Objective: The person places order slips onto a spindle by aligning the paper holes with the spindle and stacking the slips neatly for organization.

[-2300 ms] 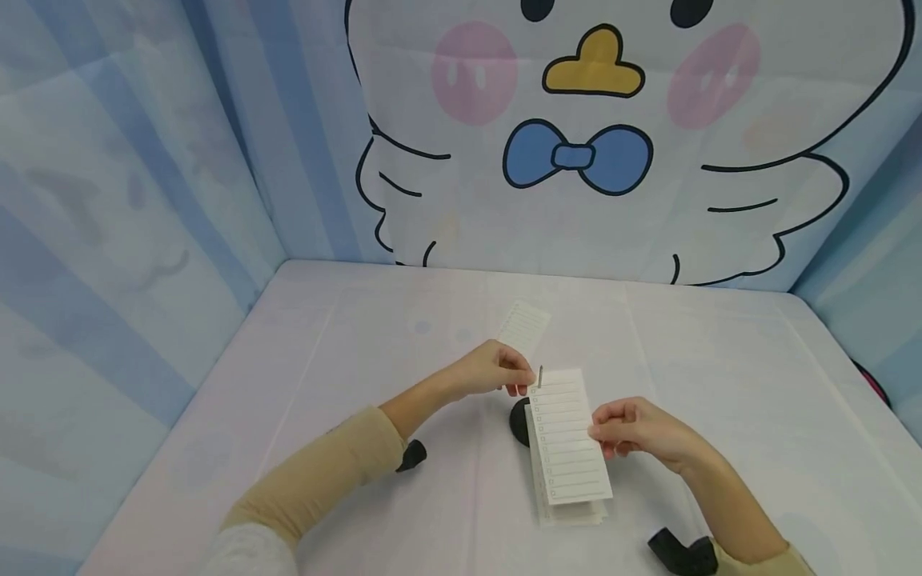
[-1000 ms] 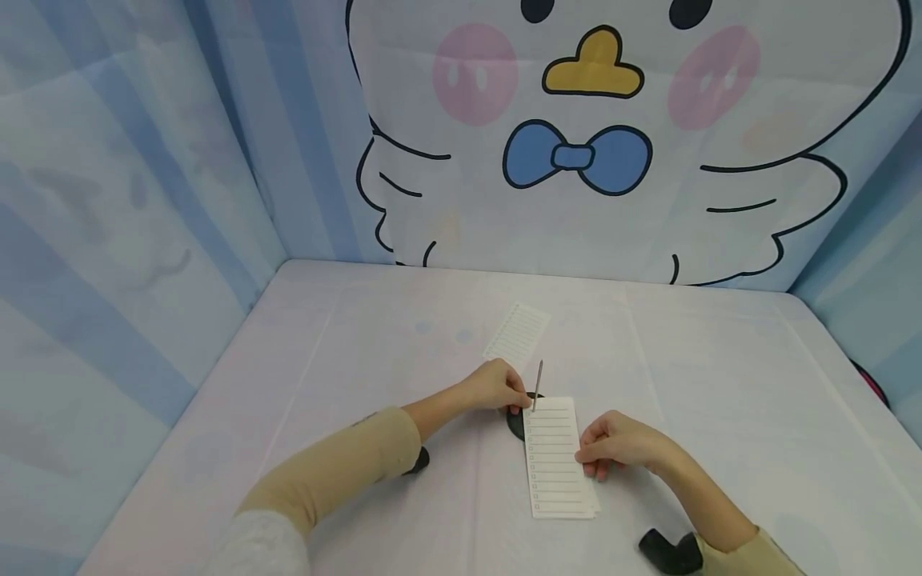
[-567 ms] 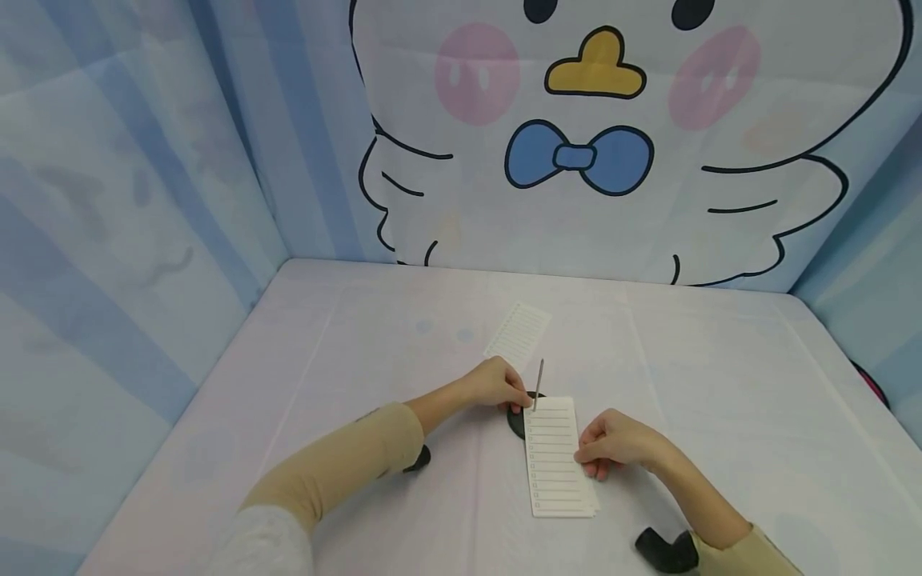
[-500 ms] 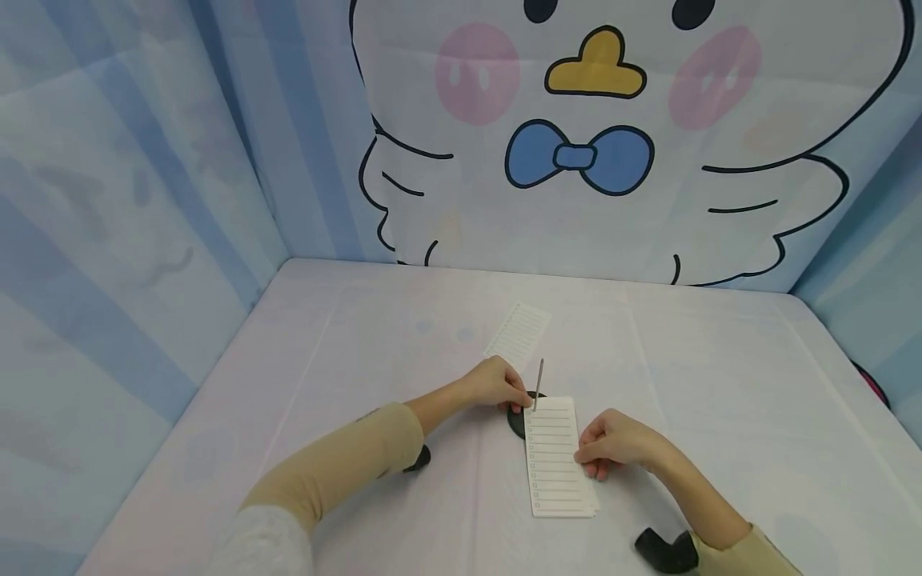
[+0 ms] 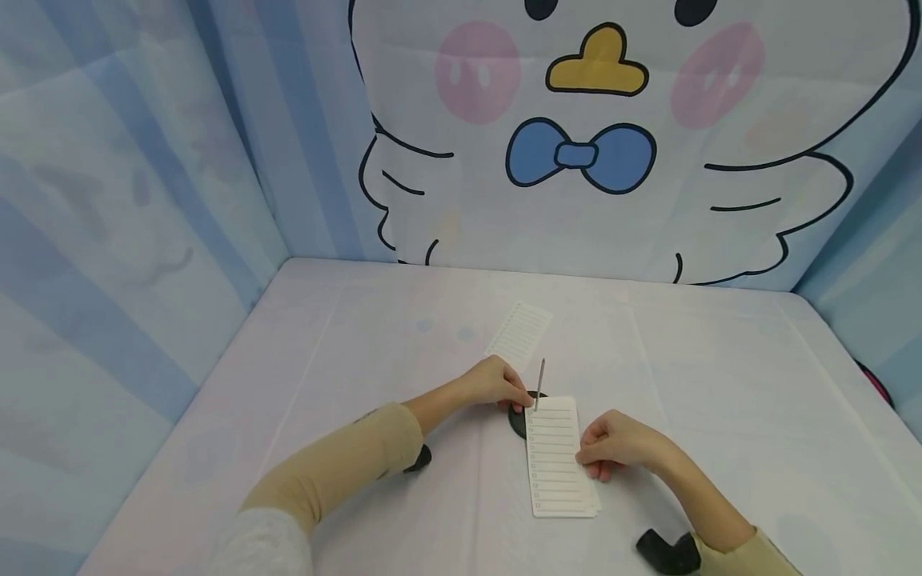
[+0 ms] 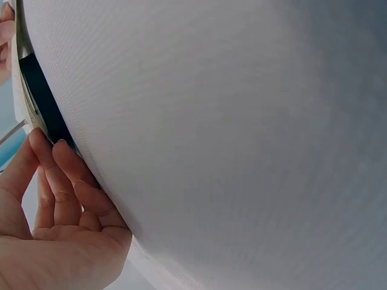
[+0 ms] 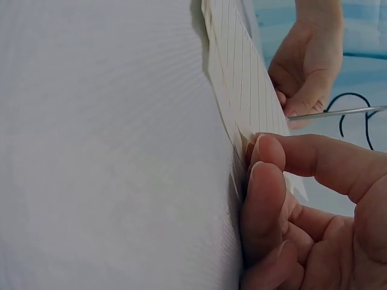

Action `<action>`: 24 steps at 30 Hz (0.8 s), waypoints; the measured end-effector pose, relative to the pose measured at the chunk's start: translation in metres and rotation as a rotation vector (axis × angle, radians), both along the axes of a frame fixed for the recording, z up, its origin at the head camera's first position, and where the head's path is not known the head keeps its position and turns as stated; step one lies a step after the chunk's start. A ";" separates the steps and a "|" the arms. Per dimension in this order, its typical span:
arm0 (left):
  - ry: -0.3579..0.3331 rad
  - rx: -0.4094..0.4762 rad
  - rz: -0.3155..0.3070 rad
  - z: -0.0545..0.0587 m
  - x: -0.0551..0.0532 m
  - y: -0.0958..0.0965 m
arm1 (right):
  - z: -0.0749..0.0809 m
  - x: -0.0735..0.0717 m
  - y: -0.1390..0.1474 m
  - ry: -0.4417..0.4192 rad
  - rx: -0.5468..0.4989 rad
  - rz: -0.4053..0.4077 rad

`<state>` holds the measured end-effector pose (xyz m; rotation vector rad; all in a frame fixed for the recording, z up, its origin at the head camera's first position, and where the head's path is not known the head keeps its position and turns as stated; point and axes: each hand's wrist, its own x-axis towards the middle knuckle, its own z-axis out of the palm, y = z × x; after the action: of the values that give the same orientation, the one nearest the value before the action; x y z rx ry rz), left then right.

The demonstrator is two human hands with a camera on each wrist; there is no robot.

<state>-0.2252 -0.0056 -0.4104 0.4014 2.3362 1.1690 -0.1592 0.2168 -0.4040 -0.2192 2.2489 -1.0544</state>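
A thin metal spike (image 5: 540,382) stands up from a round black base (image 5: 516,423), passing through the top of a small stack of lined checklist sheets (image 5: 556,468). My left hand (image 5: 495,382) pinches the top left corner of the sheets beside the spike, thumb and forefinger together in the left wrist view. On the right edge of the stack, my right hand (image 5: 625,442) pinches the paper between thumb and forefinger, as the right wrist view shows. The top sheet lies flat, slightly offset from those under it. Most of the base is hidden beneath the paper.
Another lined sheet (image 5: 520,332) lies tilted on the table behind my left hand. A pale cloth covers the table (image 5: 389,320), and printed curtains (image 5: 468,216) close off its back and sides. Black wrist pieces (image 5: 668,552) sit at both sleeves.
Since the earliest frame the top sheet has come down the spike onto the stack, and both hands have lowered with it. Over the last second hardly anything has moved.
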 end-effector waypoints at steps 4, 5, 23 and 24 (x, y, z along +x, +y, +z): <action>0.000 0.001 -0.002 -0.001 -0.001 0.000 | 0.003 -0.001 0.002 -0.012 -0.010 0.020; -0.002 0.002 -0.001 -0.001 -0.001 0.000 | 0.004 -0.002 0.003 -0.009 -0.002 0.024; -0.013 -0.002 -0.004 -0.001 -0.001 0.000 | 0.019 -0.077 0.009 0.420 0.059 -0.064; -0.014 -0.002 -0.004 -0.001 -0.001 0.000 | 0.017 -0.082 0.008 0.439 0.059 -0.065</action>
<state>-0.2263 -0.0055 -0.4112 0.3964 2.3236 1.1636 -0.2415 0.2244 -0.3873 -0.3858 2.6900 -1.0504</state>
